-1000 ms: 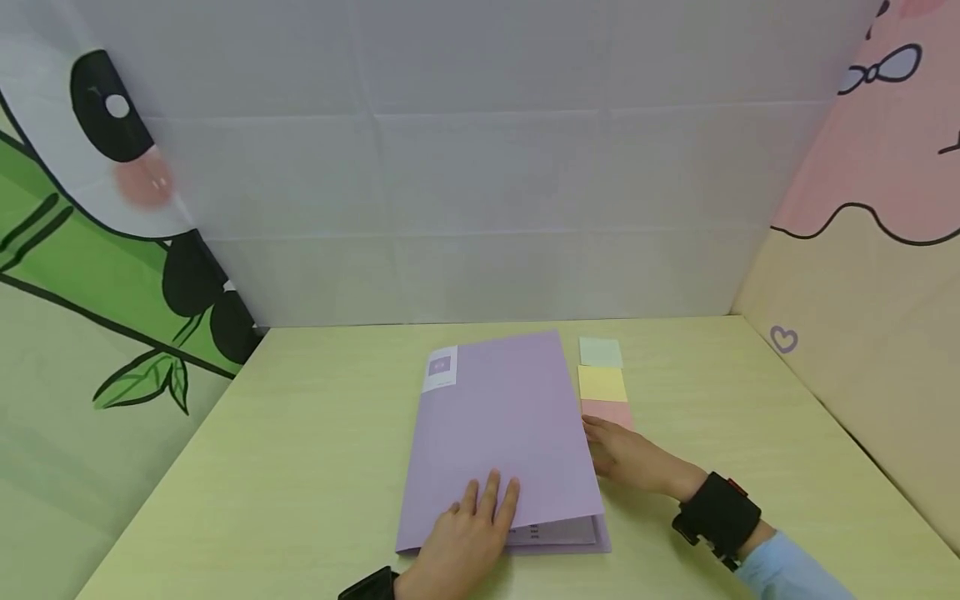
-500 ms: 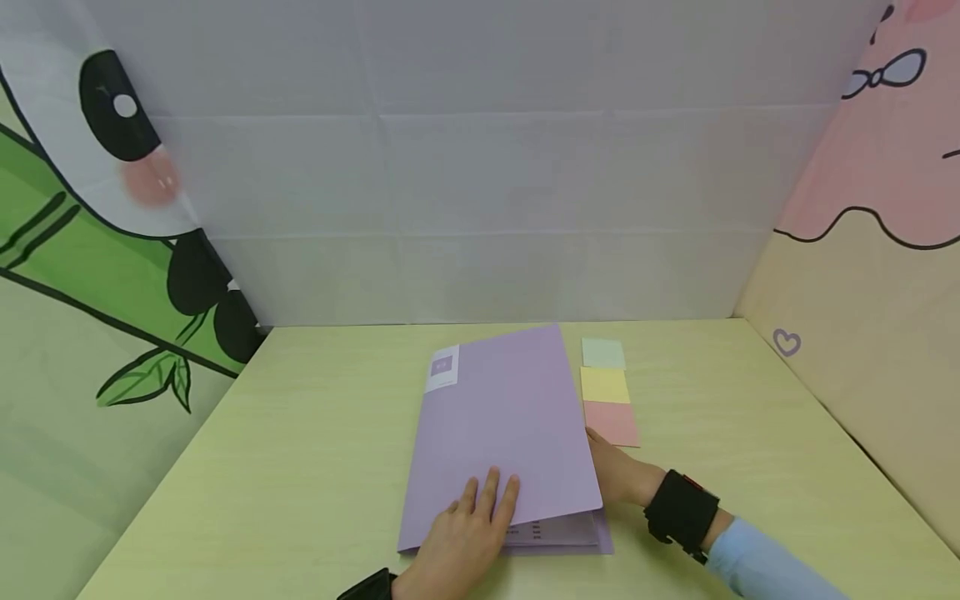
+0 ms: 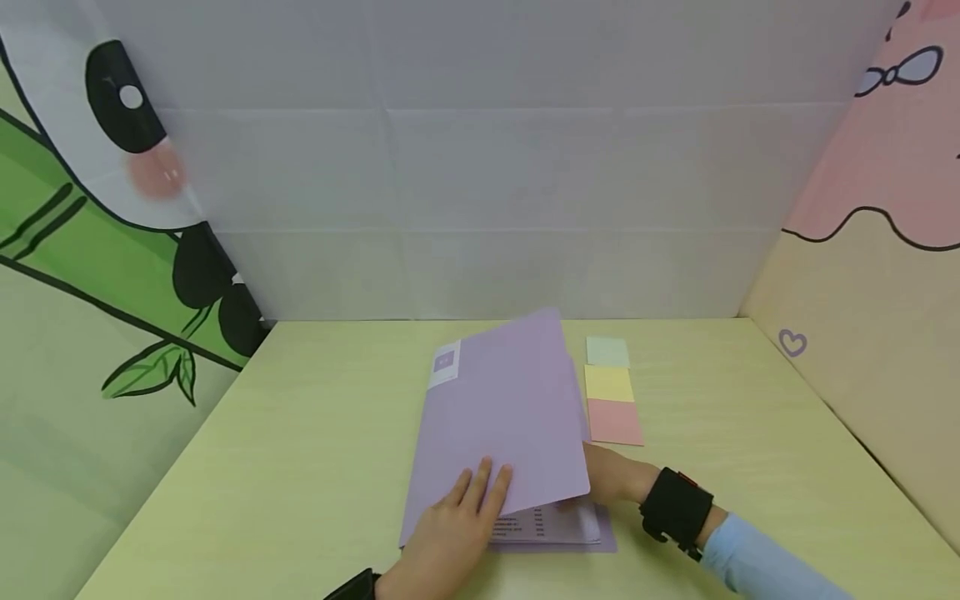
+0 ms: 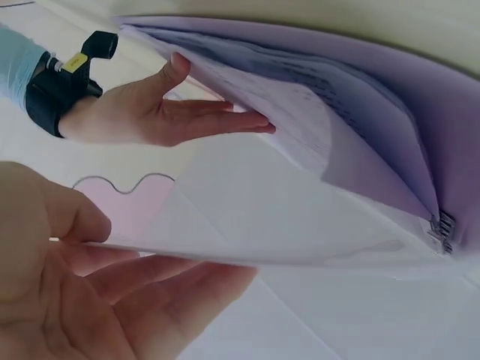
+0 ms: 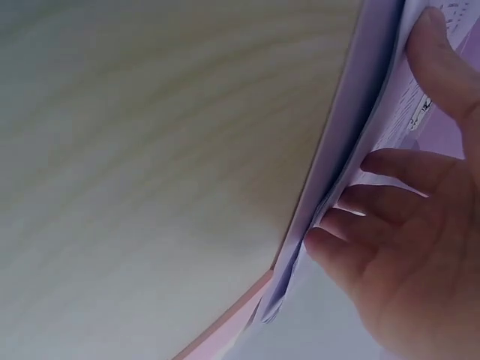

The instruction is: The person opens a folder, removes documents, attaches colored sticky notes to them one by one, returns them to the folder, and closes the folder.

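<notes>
A purple folder [image 3: 498,400] lies on the table, its front cover lifted along the right side. My left hand [image 3: 453,521] holds the cover's near edge, fingers on top; in the left wrist view the cover [image 4: 330,262] passes between thumb and fingers. Printed pages [image 3: 551,527] show beneath the cover, bound by a metal clip [image 4: 442,231] near the spine. My right hand [image 3: 611,473] reaches under the raised cover from the right, its fingertips hidden in the head view. In the right wrist view its spread fingers [image 5: 390,202] lie against the edge of the pages.
Right of the folder lie three sticky note pads in a column: pale green [image 3: 607,351], yellow [image 3: 609,383] and pink [image 3: 615,422]. A grey-white backdrop [image 3: 487,208] stands behind the table [image 3: 322,433], with printed cartoon panels at both sides.
The cover has been raised higher, showing more of the pages. My right hand has moved left, off the pink pad and in under the cover. My left hand stays at the near edge.
</notes>
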A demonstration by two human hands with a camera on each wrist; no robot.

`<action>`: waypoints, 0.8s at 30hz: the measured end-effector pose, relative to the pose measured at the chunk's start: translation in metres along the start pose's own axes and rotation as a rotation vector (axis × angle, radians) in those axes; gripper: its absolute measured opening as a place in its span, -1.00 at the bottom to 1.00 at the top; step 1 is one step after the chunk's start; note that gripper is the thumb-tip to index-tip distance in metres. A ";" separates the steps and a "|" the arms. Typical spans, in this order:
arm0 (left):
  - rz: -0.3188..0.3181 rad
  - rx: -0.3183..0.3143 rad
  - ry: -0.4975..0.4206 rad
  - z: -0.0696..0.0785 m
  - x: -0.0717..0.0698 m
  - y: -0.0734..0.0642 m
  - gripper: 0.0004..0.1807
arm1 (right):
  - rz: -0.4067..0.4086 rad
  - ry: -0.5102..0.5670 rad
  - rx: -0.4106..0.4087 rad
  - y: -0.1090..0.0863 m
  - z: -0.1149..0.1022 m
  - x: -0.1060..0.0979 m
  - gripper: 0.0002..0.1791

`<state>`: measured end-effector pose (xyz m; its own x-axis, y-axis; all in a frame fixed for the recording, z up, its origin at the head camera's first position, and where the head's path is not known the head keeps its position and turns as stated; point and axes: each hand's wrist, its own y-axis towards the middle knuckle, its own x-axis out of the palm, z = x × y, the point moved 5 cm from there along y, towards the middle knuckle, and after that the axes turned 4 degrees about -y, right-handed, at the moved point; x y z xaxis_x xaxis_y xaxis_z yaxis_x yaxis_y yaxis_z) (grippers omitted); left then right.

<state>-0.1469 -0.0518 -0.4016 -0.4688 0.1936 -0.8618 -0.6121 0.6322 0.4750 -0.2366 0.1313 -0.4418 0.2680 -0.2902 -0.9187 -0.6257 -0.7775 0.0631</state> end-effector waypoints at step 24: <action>0.262 -0.377 -0.464 -0.070 -0.040 -0.042 -0.53 | -0.144 -0.051 0.311 0.008 0.005 0.009 -0.04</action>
<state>-0.1474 -0.1384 -0.3747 -0.3612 0.6628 -0.6559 -0.7358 0.2296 0.6371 -0.2424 0.1249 -0.4516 0.3379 -0.1555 -0.9282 -0.7798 -0.5985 -0.1837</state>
